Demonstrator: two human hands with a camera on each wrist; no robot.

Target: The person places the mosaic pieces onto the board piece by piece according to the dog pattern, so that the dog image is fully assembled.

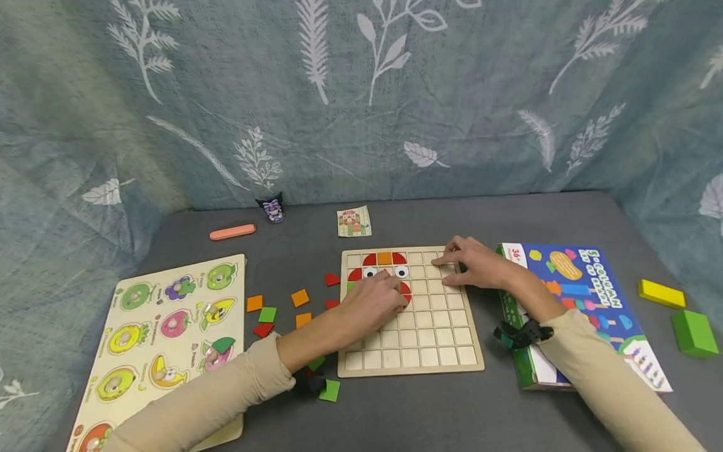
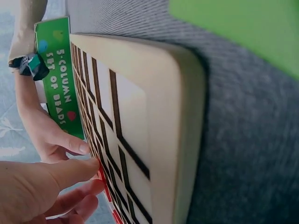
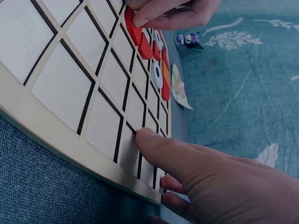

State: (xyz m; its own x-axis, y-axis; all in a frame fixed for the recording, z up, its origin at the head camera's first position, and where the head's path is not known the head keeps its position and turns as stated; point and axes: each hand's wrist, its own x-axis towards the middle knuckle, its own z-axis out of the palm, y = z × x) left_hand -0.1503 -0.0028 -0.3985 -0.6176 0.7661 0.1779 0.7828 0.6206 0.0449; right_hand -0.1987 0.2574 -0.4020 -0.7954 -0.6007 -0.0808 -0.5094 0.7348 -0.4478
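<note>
The left hand [image 1: 377, 300] is laid on the upper left part of the grid board [image 1: 446, 358], its fingers bent down onto a red tile [image 1: 405, 290] that is pressed into a square there; the grip is closed lightly on that tile's edge, as seen from the right wrist view, where a fingertip [image 3: 140, 21] is set on the red piece. The right hand [image 1: 471, 262] is spread flat on the board's upper right corner, its fingers straight and nothing held; in the right wrist view its thumb [image 3: 159, 149] is pressed on the board's frame. More tiles are set in the top rows just beside the left hand: red quarter pieces, an orange tile [image 1: 385, 257] and two white eye tiles [image 1: 401, 271]. The rest of the squares are seen bare. Loose tiles [image 1: 300, 297] in orange, green and red are scattered on the grey bench [image 1: 395, 414] left of the board, and a green one [image 1: 330, 390] lies by the left wrist. A pattern card [image 1: 354, 221] is placed behind the board. A fruit puzzle [image 1: 164, 326] lies at the far left, a bead-set box [image 1: 570, 295] under the right forearm, and a yellow block [image 1: 661, 293] and a green block [image 1: 694, 333] well apart on the right
</note>
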